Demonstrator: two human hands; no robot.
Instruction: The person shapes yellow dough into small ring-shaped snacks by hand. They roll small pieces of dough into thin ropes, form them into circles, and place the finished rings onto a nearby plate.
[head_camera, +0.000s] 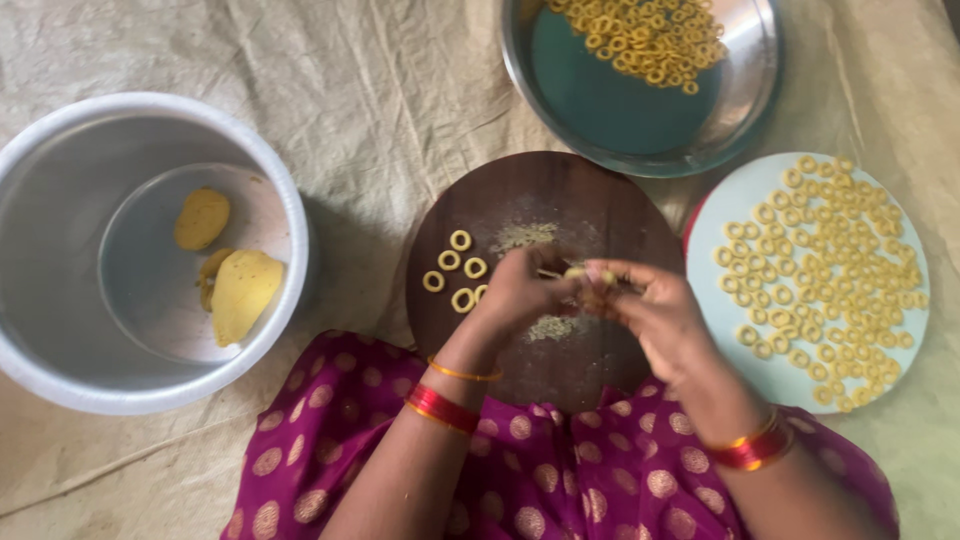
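My left hand and my right hand meet over a round dark wooden board. Between their fingertips they pinch a small piece of yellow dough. Several small dough rings lie on the board just left of my left hand. Pale crumbs are smeared on the board's middle. Both wrists carry red and gold bangles.
A big steel pot at the left holds yellow dough lumps. A steel bowl at the top holds several rings. A round pale plate at the right is covered with rings. A beige cloth lies under everything.
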